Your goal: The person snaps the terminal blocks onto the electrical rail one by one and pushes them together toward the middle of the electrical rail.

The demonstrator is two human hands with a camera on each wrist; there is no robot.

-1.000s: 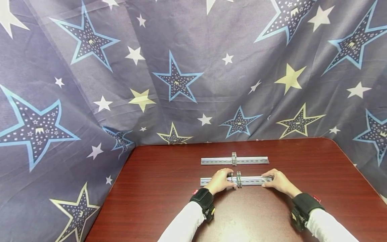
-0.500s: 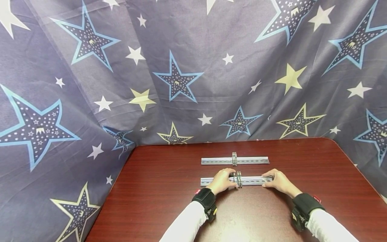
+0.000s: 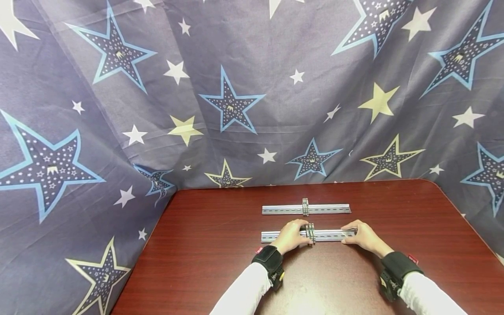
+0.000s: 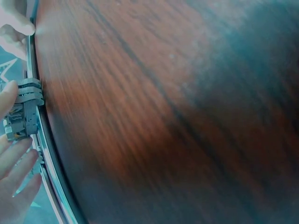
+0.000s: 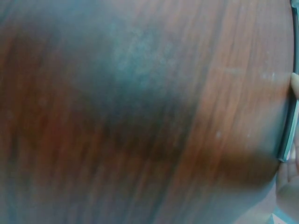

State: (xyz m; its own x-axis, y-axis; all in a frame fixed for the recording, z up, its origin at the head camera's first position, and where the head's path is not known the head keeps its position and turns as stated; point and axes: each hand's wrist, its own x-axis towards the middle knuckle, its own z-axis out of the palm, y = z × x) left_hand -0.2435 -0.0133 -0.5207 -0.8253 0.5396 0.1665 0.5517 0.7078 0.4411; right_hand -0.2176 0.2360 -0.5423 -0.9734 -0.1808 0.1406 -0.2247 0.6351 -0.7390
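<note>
A slotted metal DIN rail (image 3: 330, 235) lies across the table in front of me, with a few grey terminal blocks (image 3: 312, 233) clipped on near its middle. My left hand (image 3: 290, 237) pinches the leftmost block between thumb and fingers. In the left wrist view that terminal block (image 4: 21, 120) sits against the other blocks beside it. At the rail's right end my right hand (image 3: 364, 238) grips the rail with thumb and fingers on its two long edges. Only part of the right hand (image 5: 287, 189) and the rail end (image 5: 287, 135) show in the right wrist view.
Behind and parallel to it lies a second DIN rail (image 3: 330, 209), with a small group of terminal blocks (image 3: 305, 207) at its middle. Both rails rest on a reddish-brown wooden table (image 3: 212, 253). A star-printed cloth (image 3: 252, 148) hangs along the back and left sides.
My left hand has slid the pinched terminal block rightward along the near rail, closing the gap to the other blocks. My right hand has stayed at the rail's end.
</note>
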